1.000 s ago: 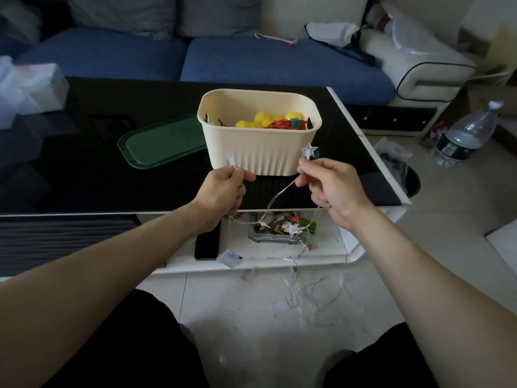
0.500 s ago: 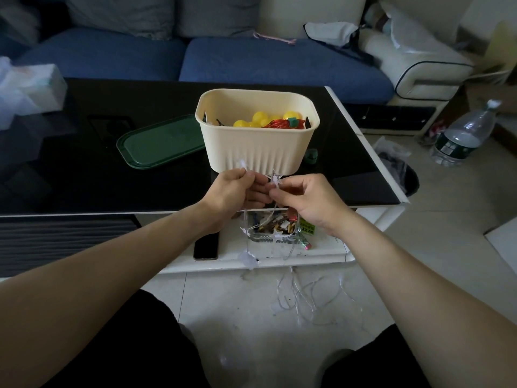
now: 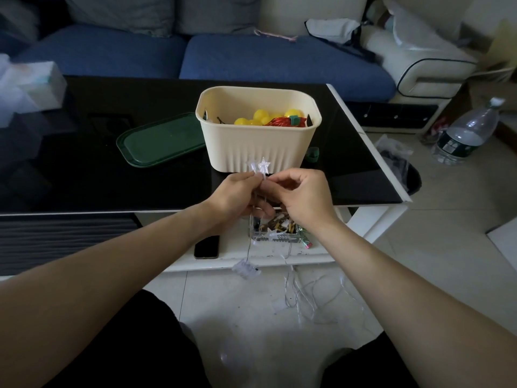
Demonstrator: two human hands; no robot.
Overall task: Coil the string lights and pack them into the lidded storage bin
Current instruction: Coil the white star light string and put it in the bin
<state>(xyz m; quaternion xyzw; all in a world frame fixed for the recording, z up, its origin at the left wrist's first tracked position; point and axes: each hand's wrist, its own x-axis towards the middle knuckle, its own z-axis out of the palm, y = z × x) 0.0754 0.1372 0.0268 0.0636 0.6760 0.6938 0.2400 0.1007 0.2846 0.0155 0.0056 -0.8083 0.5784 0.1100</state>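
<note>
A cream ribbed storage bin [image 3: 257, 148] stands open on the black table, with yellow and red items inside. Its dark green lid [image 3: 161, 140] lies flat to the left of it. My left hand [image 3: 233, 196] and my right hand [image 3: 303, 196] meet just in front of the bin, both pinching the thin wire of the string lights [image 3: 261, 166]. Two clear star bulbs stick up above my fingers. The rest of the wire hangs down, with a small clear box [image 3: 246, 268] dangling and a loose tangle [image 3: 310, 296] on the floor.
A black phone [image 3: 206, 247] and a clear tray of small items [image 3: 275, 229] lie on the table's lower white shelf. A tissue box [image 3: 29, 86] sits far left, a blue sofa [image 3: 279, 60] behind, a water bottle [image 3: 465, 133] on the floor at right.
My hands were apart with wire stretched between them; they have come together in front of the bin. A second star now sits beside the first above my fingers, and the loose wire has risen.
</note>
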